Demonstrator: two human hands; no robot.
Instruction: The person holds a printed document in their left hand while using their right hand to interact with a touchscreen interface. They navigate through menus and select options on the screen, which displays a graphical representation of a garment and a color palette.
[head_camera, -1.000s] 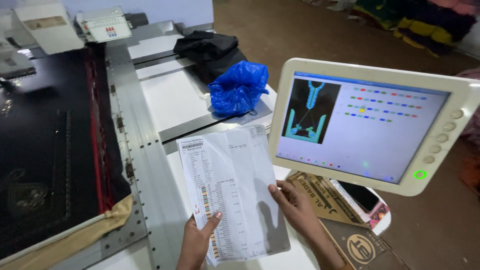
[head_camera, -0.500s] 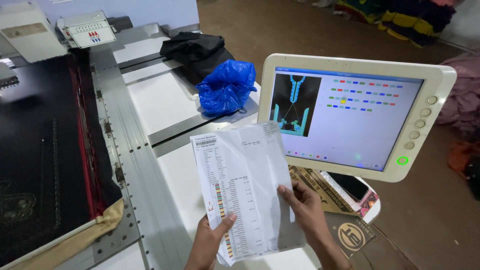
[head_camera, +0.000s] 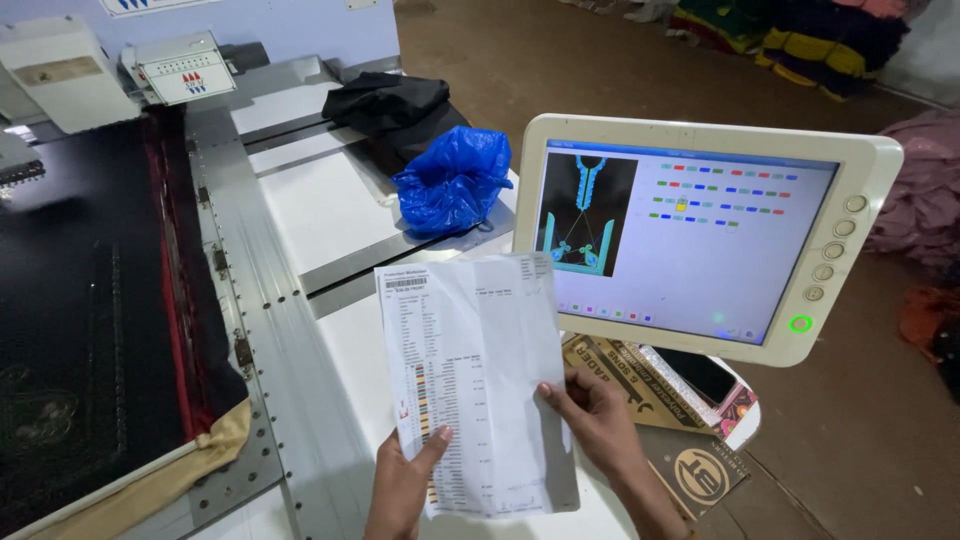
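- Sheet (head_camera: 470, 380): upright, long axis vertical, just left of the screen (head_camera: 690, 240), above the table (head_camera: 330, 210).
- Left hand (head_camera: 400, 485): fingers clamped on its lower edge.
- Right hand (head_camera: 595, 420): fingers pinch its right edge, seemingly; both hands equally near.

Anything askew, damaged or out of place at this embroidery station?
Mostly minor: the printed sheet held by the left hand and right hand is creased and folded. A crumpled blue plastic bag lies loose on the machine table.
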